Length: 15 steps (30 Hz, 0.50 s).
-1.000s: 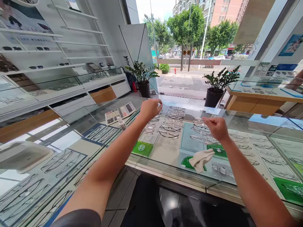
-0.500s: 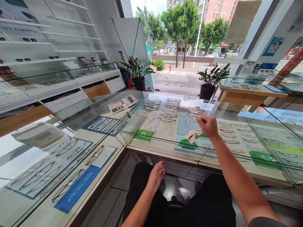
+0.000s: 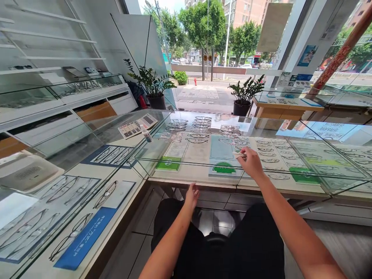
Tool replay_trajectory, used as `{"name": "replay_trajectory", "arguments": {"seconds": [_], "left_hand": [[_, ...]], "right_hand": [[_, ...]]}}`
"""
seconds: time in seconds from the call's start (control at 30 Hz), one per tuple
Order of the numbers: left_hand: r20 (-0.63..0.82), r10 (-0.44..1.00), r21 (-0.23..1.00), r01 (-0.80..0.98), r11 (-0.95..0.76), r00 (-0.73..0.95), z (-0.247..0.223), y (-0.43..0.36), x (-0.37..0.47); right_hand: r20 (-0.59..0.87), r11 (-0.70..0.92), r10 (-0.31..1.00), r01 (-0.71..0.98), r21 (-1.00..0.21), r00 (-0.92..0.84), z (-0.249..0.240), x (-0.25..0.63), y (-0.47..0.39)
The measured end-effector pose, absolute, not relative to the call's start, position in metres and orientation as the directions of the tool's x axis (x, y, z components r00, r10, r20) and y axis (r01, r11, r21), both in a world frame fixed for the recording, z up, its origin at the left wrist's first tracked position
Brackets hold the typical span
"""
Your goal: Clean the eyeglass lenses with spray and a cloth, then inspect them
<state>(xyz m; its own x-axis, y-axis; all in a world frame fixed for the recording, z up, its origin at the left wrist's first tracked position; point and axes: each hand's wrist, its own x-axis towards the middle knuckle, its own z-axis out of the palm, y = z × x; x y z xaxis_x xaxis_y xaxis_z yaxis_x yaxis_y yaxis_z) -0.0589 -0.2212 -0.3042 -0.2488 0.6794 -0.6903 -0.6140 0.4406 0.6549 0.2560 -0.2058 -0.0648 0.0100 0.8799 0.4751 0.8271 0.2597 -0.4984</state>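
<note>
My right hand (image 3: 250,161) is over the glass counter (image 3: 192,166), its fingers pinched on a small light cloth (image 3: 238,155), most of which the hand hides. Beyond and left of it, rows of eyeglass frames (image 3: 201,123) rest on the glass. Just below the counter's front edge, over my lap, is my left hand (image 3: 192,195), its fingers loosely curled and apart, with nothing in them. A small white bottle (image 3: 147,135) stands beside a calculator (image 3: 130,129) at the back left.
Under the glass lie more eyeglasses (image 3: 266,152), green cards (image 3: 168,163) and a blue card (image 3: 84,236). A grey-white device (image 3: 26,170) sits at the left. Potted plants (image 3: 155,87) stand behind the counter. A glass counter edge runs near my knees.
The view has turned slightly right. My right hand has lowered toward the counter, and the cloth that lay spread beside it is now gathered at its fingertips. My left hand has risen toward the counter edge.
</note>
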Motion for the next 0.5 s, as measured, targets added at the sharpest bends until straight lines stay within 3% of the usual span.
{"name": "replay_trajectory", "arguments": {"seconds": [0.13,0.33,0.5], "left_hand": [[-0.679,0.691,0.68,-0.566,0.466,-0.247,-0.304,-0.228,-0.062],[-0.679,0.686,0.697,-0.522,0.491,-0.262,-0.3,-0.256,-0.068],[-0.697,0.659,0.688,-0.523,0.503,-0.282,-0.3,-0.296,-0.075]], "right_hand": [[0.484,0.075,0.844,0.843,-0.532,0.23,-0.052,0.314,-0.201],[0.506,-0.197,0.733,0.853,-0.483,0.455,-0.036,0.411,-0.174],[0.657,-0.093,0.669,0.916,-0.391,0.348,-0.037,0.413,-0.159]]}}
